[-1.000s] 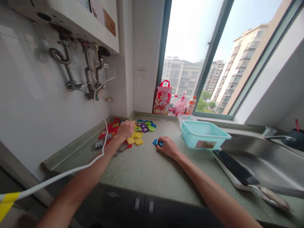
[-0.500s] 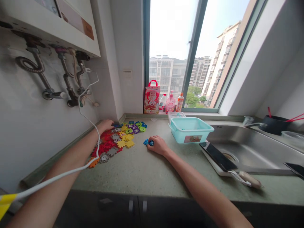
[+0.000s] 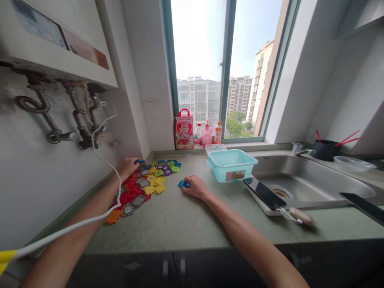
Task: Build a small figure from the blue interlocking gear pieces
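At the far left end of a pile of gear-shaped plastic pieces (image 3: pixel 142 183), my left hand (image 3: pixel 128 166) pinches a blue gear piece (image 3: pixel 140 161) just above the counter. The pile is red, grey, yellow, purple, green and blue, with an orange gear piece (image 3: pixel 113 216) at its near end. To the right of the pile, my right hand (image 3: pixel 194 187) curls its fingers round blue gear pieces (image 3: pixel 182 184) on the counter. How many it holds I cannot tell, as the fingers cover part of them.
A turquoise plastic basin (image 3: pixel 214 173) stands right of my right hand, with a clear lid (image 3: pixel 215 148) behind it. A phone (image 3: pixel 264 193) lies by the sink (image 3: pixel 312 180). A white cable (image 3: pixel 72 228) hangs across my left forearm. Bottles (image 3: pixel 207 134) line the windowsill.
My left hand has lifted slightly off the pile with a blue gear piece in its fingers. My right hand stays at the blue pieces. The camera view has shifted.
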Available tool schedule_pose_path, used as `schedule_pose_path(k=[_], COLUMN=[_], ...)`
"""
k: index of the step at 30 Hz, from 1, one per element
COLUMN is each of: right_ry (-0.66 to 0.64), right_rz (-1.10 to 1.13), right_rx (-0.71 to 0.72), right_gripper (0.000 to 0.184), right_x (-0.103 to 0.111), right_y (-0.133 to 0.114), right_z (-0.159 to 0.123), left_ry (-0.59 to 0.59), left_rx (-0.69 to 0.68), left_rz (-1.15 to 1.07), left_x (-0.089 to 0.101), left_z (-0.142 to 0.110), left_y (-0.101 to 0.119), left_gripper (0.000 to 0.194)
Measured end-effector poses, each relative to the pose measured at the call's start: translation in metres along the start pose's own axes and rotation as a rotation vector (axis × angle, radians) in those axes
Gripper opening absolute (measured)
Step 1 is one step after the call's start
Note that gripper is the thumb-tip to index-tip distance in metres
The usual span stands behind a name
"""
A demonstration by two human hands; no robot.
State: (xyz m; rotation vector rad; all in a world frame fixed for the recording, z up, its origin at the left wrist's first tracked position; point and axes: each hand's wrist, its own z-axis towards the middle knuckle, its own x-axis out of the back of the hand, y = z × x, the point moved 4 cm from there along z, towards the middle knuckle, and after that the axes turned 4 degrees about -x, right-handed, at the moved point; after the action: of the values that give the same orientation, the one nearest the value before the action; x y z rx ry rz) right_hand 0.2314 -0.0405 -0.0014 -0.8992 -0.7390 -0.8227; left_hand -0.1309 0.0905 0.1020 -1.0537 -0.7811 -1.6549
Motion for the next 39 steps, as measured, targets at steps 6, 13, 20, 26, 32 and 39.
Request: schedule_pose_path(k=[6,13,20,26,32,39], right_ry=[0.086,0.094,0.066,-0.069,-0.13,-0.246], right_rz=[0.018,0.144,0.372,0.444,0.451,0.357], right_rx=[-0.162,-0.151,-0.045,0.018,0.096,0.185], right_gripper=[0.015,0.028,0.029,0.035,0.038,0.035], right_x=[0.014,0.025,0.017,0.013,0.008,0.017], right_y=[0.032,0.038,0.018,0.019,0.013,0.005], right_z=[0.003,-0.01,-0.011,-0.02,-0.019,-0.022], left_ry=[0.144,-0.022,-0.092,-0.154,-0.098,-0.16], left_rx=[-0.533,-0.864,-0.816,-0.73,-0.652,-0.739], left_rz=[-0.256,-0.456,-0.6,-0.782,-0.727,-0.614], left_x=[-0.022,-0.065,-0.056,-0.057,-0.05,-0.046], left_z=[-0.055,-0.097,-0.106,-0.106,-0.103,-0.108], left_y=[0.132,0.21,0.194,0.188,0.174,0.173], left_gripper=[0.033,0.043,0.059,0.057,0.016,0.024])
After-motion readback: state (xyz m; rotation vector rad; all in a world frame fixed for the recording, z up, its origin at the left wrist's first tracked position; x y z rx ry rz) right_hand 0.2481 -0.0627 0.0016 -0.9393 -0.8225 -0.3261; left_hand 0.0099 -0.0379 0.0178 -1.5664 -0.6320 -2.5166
